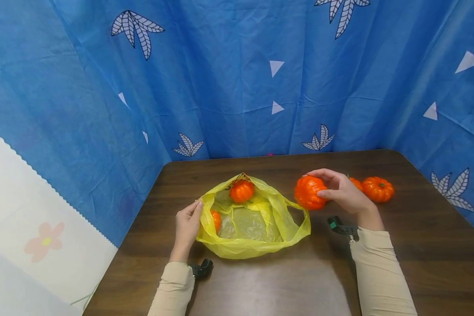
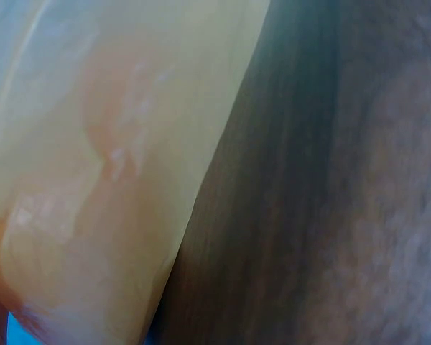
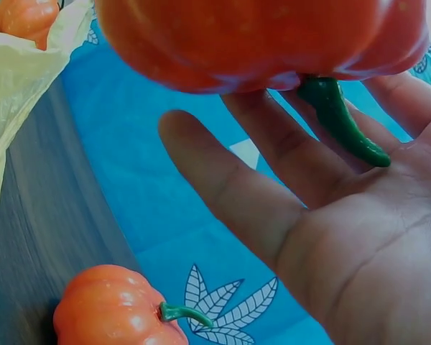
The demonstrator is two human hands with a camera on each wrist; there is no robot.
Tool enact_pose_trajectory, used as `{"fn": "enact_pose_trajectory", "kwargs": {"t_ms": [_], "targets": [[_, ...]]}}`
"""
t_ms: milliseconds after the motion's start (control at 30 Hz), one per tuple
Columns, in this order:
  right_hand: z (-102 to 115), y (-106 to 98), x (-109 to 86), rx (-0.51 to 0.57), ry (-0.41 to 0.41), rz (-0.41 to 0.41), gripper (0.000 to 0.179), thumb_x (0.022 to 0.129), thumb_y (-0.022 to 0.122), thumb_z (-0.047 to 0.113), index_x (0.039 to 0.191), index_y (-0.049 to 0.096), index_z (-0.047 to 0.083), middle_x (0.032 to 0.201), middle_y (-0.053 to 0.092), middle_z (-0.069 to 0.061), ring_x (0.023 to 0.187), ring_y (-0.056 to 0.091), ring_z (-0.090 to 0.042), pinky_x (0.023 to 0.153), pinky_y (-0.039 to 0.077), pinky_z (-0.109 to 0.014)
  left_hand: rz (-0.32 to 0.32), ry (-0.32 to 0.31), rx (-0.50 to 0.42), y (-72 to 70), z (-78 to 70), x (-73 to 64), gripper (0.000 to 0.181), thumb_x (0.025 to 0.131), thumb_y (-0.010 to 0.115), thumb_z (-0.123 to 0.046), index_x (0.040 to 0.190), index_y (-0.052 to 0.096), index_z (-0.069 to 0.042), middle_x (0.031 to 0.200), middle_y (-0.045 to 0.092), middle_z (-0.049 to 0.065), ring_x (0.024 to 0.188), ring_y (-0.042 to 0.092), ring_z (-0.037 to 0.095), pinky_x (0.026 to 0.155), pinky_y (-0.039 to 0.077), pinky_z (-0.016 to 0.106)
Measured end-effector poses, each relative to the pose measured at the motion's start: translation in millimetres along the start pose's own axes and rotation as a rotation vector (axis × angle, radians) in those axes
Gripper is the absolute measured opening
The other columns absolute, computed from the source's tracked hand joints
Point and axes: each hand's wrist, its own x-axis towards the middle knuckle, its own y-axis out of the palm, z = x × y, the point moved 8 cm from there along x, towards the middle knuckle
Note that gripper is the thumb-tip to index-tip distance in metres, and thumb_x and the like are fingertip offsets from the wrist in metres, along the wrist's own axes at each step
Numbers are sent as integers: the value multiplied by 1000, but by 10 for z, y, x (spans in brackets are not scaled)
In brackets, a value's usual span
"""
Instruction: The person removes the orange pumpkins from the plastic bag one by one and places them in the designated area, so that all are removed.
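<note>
Glare pales the table (image 1: 276, 281); the left wrist view is blurred.

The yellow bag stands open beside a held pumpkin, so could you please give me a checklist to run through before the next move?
1. Yellow bag open at the top: ok, its mouth gapes wide.
2. Left hand holding the rim: ok, it pinches the left edge.
3. Right hand gripping the held pumpkin: ok, it pinches it.
4. Held pumpkin over the mouth: not ok, it is off to the right.
5. Held pumpkin clear of the right handle: cannot tell, they nearly meet in the head view.
6. Everything inside visible: cannot tell; a back pumpkin and a left pumpkin show.
</note>
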Motion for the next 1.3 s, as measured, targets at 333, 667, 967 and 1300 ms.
{"fn": "enact_pose_trajectory", "kwargs": {"t_ms": [333,667,967,1300], "targets": [[-19,-38,-60,-2,38,3,47,96,57,-2,142,49,1,127,67,0,107,67,-20,85,62,-34,-18,14,-3,-1,-37,-5,36,102,58,-30,131,67,-10,133,66,12,106,70,28,85,61,31],[-92,-105,-109,-24,99,-4,46,92,61,-3,137,51,4,124,67,-1,103,68,-21,83,63,-38,-14,16,-3,1,-35,-4,36,102,58,-31,131,67,-10,133,66,12,104,71,27,82,61,28],[-157,-133,-140,-50,149,-11,45,92,64,1,135,51,5,120,67,-5,100,68,-27,82,63,-42,-6,-6,10,-4,-15,2,37,103,57,-33,132,67,-11,135,66,11,105,70,27,84,61,28],[-257,-195,-150,-91,186,-29,53,91,66,5,141,47,5,125,63,-3,104,67,-26,85,62,-41,0,-19,19,1,3,0,39,103,56,-35,133,66,-12,137,65,11,106,70,27,86,60,28]]}}
